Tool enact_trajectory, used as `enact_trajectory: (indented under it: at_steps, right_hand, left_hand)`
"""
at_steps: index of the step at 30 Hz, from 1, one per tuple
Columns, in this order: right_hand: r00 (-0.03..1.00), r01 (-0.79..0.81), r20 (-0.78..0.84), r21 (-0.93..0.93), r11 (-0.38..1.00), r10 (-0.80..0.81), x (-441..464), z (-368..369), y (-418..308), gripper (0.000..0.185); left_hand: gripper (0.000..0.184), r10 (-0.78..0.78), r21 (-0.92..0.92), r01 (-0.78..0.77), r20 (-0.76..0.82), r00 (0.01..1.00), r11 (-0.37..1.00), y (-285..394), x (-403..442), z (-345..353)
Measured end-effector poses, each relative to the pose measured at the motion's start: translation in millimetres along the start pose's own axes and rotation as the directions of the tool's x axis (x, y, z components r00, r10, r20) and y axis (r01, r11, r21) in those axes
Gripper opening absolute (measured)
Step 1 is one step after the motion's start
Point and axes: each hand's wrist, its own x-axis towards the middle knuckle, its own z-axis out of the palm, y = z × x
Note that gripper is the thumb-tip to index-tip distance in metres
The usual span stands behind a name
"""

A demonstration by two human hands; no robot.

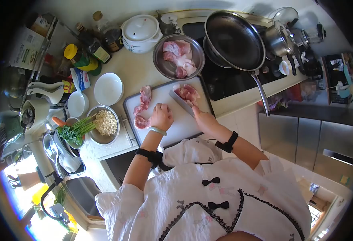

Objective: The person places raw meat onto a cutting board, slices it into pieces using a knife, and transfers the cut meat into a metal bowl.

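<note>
Cut pink meat (190, 93) sits on the white board (160, 96), right beside the knife (181, 101). The right hand (202, 120) is wrapped around the knife's handle. The left hand (160, 116) is apart from it, curled up low over the board (I can't tell if it pinches any meat). A long meat strip (146, 95) lies to its left. Just past the board is a steel bowl (157, 66) with more meat. A big frying pan (232, 44) sits to the right. The dark bottle (98, 50) has a label, too small to read. Both arms reach forward, elbows bent.
</note>
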Motion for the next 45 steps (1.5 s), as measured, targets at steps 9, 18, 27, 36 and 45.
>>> enact_trajectory:
  at_steps: [9, 18, 27, 36, 45]
  right_hand:
    - [0.999, 0.038, 0.001, 0.034, 0.999, -0.038, -10, -15, -19, 0.036]
    - [0.992, 0.095, 0.077, 0.064, 0.993, -0.100, -17, -2, -41, 0.035]
    - [0.956, 0.217, -0.204, 0.017, 0.976, -0.209, 39, 25, -53, 0.030]
    - [0.981, 0.194, -0.039, 0.086, 0.977, -0.191, 0, 12, -40, 0.027]
    - [0.992, 0.109, -0.065, -0.001, 0.994, -0.108, 58, 31, -58, 0.032]
  left_hand:
    - [0.047, 0.108, -0.047, -0.117, -0.155, 0.982, 0.992, -9, 5, 15]
    - [0.051, 0.024, -0.057, -0.031, -0.113, 0.993, 0.998, -2, -16, -2]
    - [0.037, 0.158, -0.007, -0.160, -0.132, 0.979, 0.987, -1, -11, 1]
    - [0.026, 0.135, -0.063, -0.147, -0.169, 0.976, 0.987, -6, -12, -2]
    - [0.023, 0.193, -0.003, -0.195, -0.139, 0.971, 0.981, -2, -8, -5]
